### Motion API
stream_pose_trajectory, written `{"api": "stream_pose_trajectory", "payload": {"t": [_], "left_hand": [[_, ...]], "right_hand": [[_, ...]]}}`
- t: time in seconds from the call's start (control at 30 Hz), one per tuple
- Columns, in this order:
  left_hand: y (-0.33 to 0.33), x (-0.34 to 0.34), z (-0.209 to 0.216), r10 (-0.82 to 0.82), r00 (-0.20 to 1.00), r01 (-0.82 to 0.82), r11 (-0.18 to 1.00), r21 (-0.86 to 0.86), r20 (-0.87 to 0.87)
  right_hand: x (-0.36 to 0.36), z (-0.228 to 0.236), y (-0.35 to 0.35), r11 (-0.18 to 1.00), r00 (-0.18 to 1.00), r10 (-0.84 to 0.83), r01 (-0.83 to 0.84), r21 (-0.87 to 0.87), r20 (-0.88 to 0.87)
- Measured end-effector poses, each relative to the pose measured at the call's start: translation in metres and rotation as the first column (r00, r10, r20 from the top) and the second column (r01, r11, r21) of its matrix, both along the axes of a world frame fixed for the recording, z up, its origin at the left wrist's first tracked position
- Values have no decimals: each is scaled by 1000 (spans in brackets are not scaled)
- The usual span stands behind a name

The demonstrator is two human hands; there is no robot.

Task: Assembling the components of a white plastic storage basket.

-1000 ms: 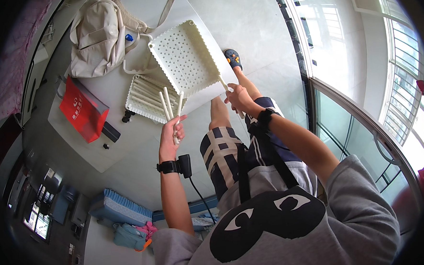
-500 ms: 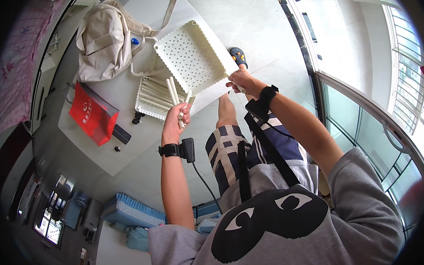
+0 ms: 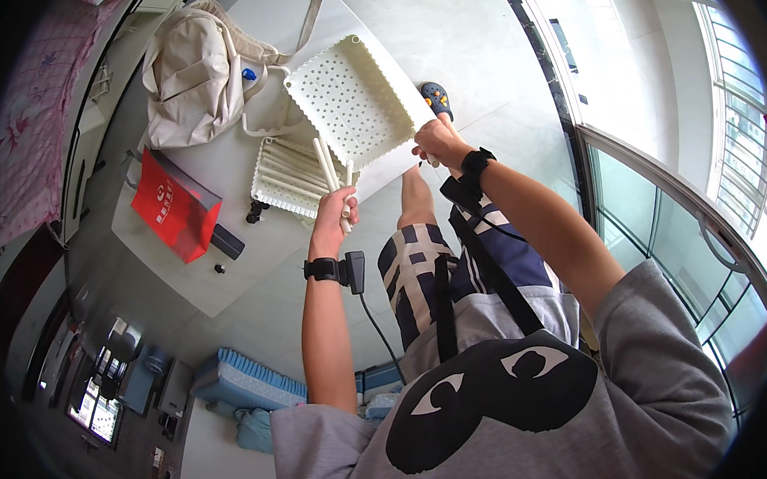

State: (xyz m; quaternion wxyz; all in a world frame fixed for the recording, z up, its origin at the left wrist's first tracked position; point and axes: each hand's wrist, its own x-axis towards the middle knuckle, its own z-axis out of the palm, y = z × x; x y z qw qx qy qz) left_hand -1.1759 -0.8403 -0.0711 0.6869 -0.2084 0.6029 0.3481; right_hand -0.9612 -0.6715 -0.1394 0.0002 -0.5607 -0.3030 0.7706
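Note:
A large off-white tray [image 3: 355, 102] with a scalloped rim and a hole-dotted base stands on the table. My left hand [image 3: 337, 211] is closed around several off-white tubes [image 3: 324, 163], just in front of that tray's near left corner. At the near right corner my right hand [image 3: 442, 141] grips another tube [image 3: 432, 161], whose end shows below the fingers. Whether this tube joins the corner, I cannot tell. A smaller-looking scalloped tray [image 3: 279, 203] lies to the left, with several similar tubes [image 3: 289, 171] inside it.
Behind on the left a beige backpack [image 3: 191, 85] rests on the white table [image 3: 164, 264]. A red paper bag [image 3: 174, 211] lies nearer, beside a dark box [image 3: 227, 242]. My foot in a dark clog [image 3: 435, 101] is beyond the right hand. A glass sliding door [image 3: 652, 225] stands at right.
My left hand has shifted slightly right with its tubes, closer to the large tray's near corner. My right hand stays at the other corner, and its tube now appears shorter.

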Motion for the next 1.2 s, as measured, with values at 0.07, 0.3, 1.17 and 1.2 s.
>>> {"api": "stream_pose_trajectory", "payload": {"t": [0.07, 0.3, 1.17, 1.2], "left_hand": [[-11, -7, 4, -4, 999, 4, 1000, 6, -43], [-8, -6, -2, -4, 1000, 4, 1000, 23, -12], [-4, -3, 19, 43, 996, -43, 999, -4, -80], [-3, -2, 17, 38, 996, -39, 999, -3, -76]], "right_hand": [[-23, 23, -5, 988, 983, 149, -144, -51, 104], [-19, 8, 15, 941, 922, 332, -339, -1, 199], [-14, 16, 14, 969, 970, 245, -245, 16, -1], [-13, 20, 16, 983, 983, 183, -183, 35, 5]]}}
